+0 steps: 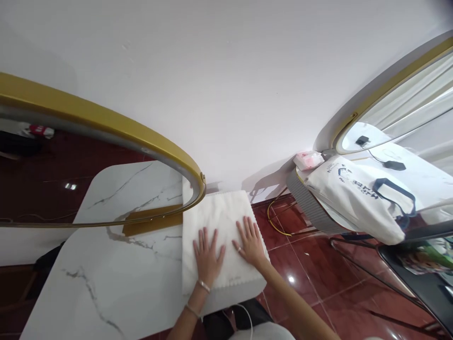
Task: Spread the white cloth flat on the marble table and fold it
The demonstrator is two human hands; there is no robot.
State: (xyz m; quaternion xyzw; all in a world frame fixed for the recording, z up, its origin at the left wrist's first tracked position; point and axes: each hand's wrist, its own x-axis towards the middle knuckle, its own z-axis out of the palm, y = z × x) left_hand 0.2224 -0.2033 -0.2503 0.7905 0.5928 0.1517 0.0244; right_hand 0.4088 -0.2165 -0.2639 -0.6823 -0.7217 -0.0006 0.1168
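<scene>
A white, soft-looking folded cloth [226, 212] with a scalloped edge lies flat at the right end of the marble-patterned table [141, 283]. My left hand [207, 257] rests palm down on its left part, fingers spread; two bracelets circle that wrist. On the cloth's right part lies my right hand [250, 243], also flat with fingers apart and a ring on one finger. Neither hand grips anything. Both palms hide the cloth beneath them.
A gold-framed round mirror [106, 125] leans over the table's back left. To the right, a second table bears a white tote bag [354, 189] and a pink-and-white packet [308, 160]. Another gold mirror [396, 80] stands behind it. Red tiles [293, 269] cover the floor.
</scene>
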